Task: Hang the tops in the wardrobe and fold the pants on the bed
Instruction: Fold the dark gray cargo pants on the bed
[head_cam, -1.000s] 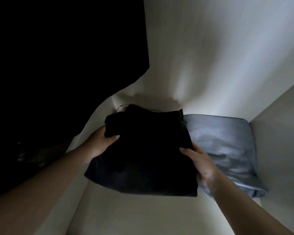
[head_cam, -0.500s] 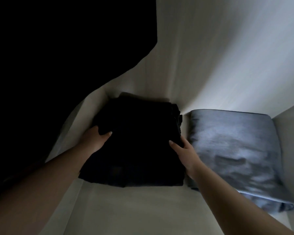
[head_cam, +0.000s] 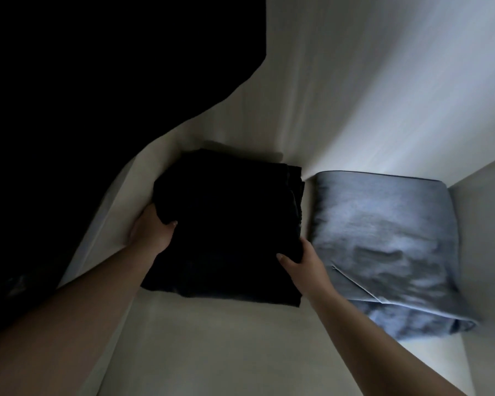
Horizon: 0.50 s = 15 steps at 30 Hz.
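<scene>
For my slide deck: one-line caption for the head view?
Both hands, left and right, grip a folded black garment beside folded blue-grey denim on a pale shelf.

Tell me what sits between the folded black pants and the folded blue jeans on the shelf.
Head view: the right hand, gripping the black pants' right edge, and behind it a narrow strip of bare shelf beside the blue jeans.

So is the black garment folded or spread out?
Folded: the black garment is a compact rectangle with stacked edges along its right side, gripped by left hand and right hand.
</scene>
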Each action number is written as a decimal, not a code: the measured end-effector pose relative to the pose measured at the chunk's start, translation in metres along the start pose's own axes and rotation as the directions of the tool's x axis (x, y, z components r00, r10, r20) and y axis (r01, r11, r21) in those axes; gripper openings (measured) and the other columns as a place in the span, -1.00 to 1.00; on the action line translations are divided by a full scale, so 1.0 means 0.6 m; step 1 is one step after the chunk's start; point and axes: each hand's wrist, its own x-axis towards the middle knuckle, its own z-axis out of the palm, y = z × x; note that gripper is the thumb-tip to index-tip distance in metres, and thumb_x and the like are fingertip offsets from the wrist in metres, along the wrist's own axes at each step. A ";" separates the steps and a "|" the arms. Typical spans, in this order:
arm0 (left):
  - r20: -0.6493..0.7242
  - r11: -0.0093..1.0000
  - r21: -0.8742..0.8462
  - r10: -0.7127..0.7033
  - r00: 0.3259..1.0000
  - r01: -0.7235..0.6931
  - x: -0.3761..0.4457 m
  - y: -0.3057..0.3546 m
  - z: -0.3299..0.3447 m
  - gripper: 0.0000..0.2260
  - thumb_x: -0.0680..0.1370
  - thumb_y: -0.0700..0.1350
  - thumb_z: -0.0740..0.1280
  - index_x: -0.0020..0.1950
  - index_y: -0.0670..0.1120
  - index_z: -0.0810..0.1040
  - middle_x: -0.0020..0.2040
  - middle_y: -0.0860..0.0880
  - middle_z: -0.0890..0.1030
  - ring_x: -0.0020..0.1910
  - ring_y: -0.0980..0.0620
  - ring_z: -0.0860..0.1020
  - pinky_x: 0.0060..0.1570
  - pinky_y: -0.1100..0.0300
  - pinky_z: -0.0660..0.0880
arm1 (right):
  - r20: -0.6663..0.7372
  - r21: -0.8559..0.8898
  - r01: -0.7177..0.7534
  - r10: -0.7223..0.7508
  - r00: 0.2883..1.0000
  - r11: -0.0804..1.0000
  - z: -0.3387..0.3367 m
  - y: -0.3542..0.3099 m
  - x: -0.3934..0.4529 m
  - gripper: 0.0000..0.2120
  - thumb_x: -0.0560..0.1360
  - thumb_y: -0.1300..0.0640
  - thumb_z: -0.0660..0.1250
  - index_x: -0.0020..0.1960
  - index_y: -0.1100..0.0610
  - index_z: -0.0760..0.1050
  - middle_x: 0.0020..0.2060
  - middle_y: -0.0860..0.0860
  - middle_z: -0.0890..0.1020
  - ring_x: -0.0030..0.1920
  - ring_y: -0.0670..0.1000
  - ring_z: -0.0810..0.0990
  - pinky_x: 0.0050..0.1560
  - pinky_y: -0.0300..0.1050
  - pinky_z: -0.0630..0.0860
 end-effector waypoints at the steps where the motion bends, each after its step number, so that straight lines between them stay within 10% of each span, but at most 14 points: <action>1: 0.025 1.000 0.000 0.005 1.000 -0.005 -0.001 -0.001 -0.001 -0.49 0.46 -0.15 0.44 0.37 -0.20 0.40 0.27 -0.26 0.51 0.25 -0.27 0.48 0.20 -0.08 0.44 | 0.000 0.008 0.002 -0.002 1.000 1.000 -0.004 -0.002 -0.002 -0.44 0.47 0.10 0.42 0.42 0.04 0.31 0.12 -0.07 0.57 0.18 -0.07 0.53 0.12 -0.17 0.45; 5: 0.042 0.995 -0.070 0.080 0.996 -0.076 -0.031 0.002 -0.017 -0.39 0.46 -0.13 0.43 0.46 -0.13 0.29 0.40 -0.18 0.40 0.36 -0.19 0.38 0.33 -0.09 0.36 | -0.050 0.026 0.072 -0.070 0.996 0.997 -0.033 -0.015 -0.026 -0.34 0.41 0.07 0.45 0.44 0.11 0.29 0.22 0.03 0.53 0.21 -0.05 0.50 0.25 -0.08 0.45; 9: 0.044 0.974 -0.215 0.081 0.996 -0.069 -0.112 0.030 -0.049 -0.58 0.56 -0.14 0.33 0.40 -0.13 0.38 0.32 -0.15 0.47 0.29 -0.13 0.46 0.25 0.03 0.41 | -0.064 0.176 0.109 -0.099 0.993 0.978 -0.072 -0.053 -0.074 -0.76 0.52 0.25 0.34 0.14 0.03 0.47 -0.06 -0.05 0.62 -0.15 -0.25 0.60 -0.05 -0.27 0.46; 15: 0.202 0.738 -0.660 -0.005 0.979 0.140 -0.301 0.106 -0.103 -0.77 0.61 -0.29 0.19 0.27 -0.23 0.45 0.04 -0.13 0.56 0.06 -0.07 0.53 -0.07 0.29 0.42 | 0.029 0.378 0.173 -0.198 0.980 0.910 -0.109 -0.124 -0.181 -0.82 0.56 0.29 0.24 -0.03 0.04 0.53 -0.18 -0.01 0.63 -0.27 -0.14 0.61 -0.19 -0.21 0.49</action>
